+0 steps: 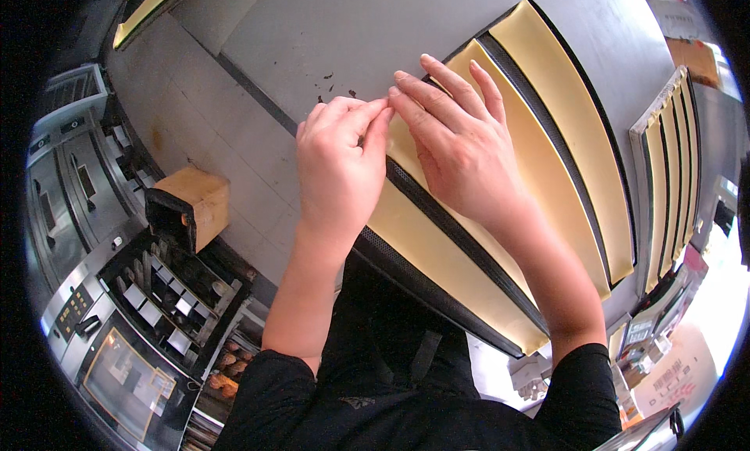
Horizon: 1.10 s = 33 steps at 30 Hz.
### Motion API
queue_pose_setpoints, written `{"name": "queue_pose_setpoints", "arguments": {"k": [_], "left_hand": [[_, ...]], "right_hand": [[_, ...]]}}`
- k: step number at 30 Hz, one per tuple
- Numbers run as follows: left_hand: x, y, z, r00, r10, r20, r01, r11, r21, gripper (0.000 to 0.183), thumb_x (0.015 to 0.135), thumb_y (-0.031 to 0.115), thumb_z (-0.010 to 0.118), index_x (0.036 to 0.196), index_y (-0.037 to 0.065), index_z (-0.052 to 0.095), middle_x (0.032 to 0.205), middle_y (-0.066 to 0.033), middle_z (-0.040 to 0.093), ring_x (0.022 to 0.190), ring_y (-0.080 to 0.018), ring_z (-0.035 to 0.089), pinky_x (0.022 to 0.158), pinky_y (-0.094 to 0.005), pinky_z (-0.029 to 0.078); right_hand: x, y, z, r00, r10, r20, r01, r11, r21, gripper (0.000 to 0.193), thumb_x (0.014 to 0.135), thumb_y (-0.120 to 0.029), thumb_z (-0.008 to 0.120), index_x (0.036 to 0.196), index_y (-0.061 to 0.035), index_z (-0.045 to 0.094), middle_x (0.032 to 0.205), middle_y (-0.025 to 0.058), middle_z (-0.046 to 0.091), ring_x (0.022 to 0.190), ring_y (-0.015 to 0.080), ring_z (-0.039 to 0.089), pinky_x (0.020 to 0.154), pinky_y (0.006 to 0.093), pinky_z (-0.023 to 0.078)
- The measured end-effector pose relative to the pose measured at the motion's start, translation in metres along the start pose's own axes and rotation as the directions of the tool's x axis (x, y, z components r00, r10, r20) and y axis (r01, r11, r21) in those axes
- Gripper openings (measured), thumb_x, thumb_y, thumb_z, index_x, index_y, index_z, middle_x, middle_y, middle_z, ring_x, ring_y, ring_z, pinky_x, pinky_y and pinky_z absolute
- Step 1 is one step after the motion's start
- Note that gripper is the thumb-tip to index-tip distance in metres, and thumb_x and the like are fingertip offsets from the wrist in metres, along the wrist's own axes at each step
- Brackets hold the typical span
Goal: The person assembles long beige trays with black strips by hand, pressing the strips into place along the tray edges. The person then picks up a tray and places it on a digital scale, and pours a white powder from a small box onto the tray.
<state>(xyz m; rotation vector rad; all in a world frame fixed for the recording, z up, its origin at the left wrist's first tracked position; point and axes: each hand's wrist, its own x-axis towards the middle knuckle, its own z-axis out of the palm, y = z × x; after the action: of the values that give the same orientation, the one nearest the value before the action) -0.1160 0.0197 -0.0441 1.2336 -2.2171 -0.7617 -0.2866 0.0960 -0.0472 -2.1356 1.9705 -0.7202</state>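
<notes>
Long, smooth, pale yellow strips [574, 115] lie side by side in a black perforated tray [402, 270] on a grey table. I cannot tell what the strips are made of. My left hand [340, 154] is at the tray's far left end, its thumb and forefinger pinched together. Whatever is in that pinch is hidden. My right hand [461, 142] is palm down with fingers stretched out above the far ends of the strips. Its forefinger meets the left fingertips, and the hand and forearm cover part of the middle strips.
A second tray [637, 146] with similar strips stands at the right, and another strip [144, 17] shows at the upper left. A brown box [209, 207] sits left of my left forearm. Dark equipment with a control panel [76, 309] fills the lower left. Dark crumbs [328, 77] dot the table.
</notes>
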Motion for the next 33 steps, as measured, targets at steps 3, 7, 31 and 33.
{"name": "queue_pose_setpoints", "arguments": {"k": [3, 7, 31, 33], "left_hand": [[-0.005, -0.005, -0.003, 0.998, 0.006, -0.064, -0.009, 0.999, -0.040, 0.017, 0.095, 0.008, 0.082, 0.113, 0.007, 0.083, 0.098, -0.0053, 0.076, 0.091, -0.0270, 0.069, 0.085, -0.0406, 0.053], [-0.017, -0.003, -0.019, 1.000, -0.017, 0.001, 0.017, 1.000, 0.018, 0.017, 0.098, 0.005, 0.079, 0.115, 0.001, 0.082, 0.101, -0.0105, 0.077, 0.091, -0.0252, 0.071, 0.085, -0.0374, 0.057], [0.013, 0.050, 0.015, 0.837, 0.479, 0.266, -0.538, 0.808, 0.241, 0.045, 0.106, 0.010, 0.067, 0.151, 0.006, 0.066, 0.155, -0.0168, 0.059, 0.143, -0.0364, 0.054, 0.121, -0.0504, 0.043], [0.046, 0.056, 0.027, 0.824, 0.521, 0.224, -0.565, 0.782, 0.262, 0.048, 0.109, 0.011, 0.063, 0.157, 0.007, 0.059, 0.154, -0.0160, 0.059, 0.143, -0.0361, 0.055, 0.122, -0.0490, 0.044]], "right_hand": [[-0.006, -0.002, -0.015, 0.998, 0.051, -0.027, -0.050, 0.998, 0.025, 0.044, 0.092, -0.006, 0.069, 0.136, -0.0088, 0.074, 0.152, 0.0069, 0.067, 0.154, 0.0296, 0.051, 0.132, 0.0585, 0.027], [-0.040, -0.002, -0.045, 0.984, 0.163, -0.075, -0.159, 0.986, 0.059, 0.044, 0.091, 0.002, 0.069, 0.133, -0.0071, 0.074, 0.151, 0.0097, 0.069, 0.151, 0.0332, 0.055, 0.130, 0.0588, 0.031], [-0.311, -0.042, -0.127, 0.442, 0.800, -0.406, -0.860, 0.507, 0.063, 0.042, 0.094, 0.007, 0.067, 0.135, -0.0020, 0.073, 0.139, 0.0205, 0.068, 0.131, 0.0401, 0.063, 0.115, 0.0489, 0.047], [-0.335, -0.028, -0.140, 0.371, 0.772, -0.517, -0.908, 0.418, -0.027, 0.045, 0.096, 0.005, 0.068, 0.140, -0.0024, 0.069, 0.141, 0.0208, 0.066, 0.132, 0.0398, 0.061, 0.116, 0.0481, 0.046]]}}
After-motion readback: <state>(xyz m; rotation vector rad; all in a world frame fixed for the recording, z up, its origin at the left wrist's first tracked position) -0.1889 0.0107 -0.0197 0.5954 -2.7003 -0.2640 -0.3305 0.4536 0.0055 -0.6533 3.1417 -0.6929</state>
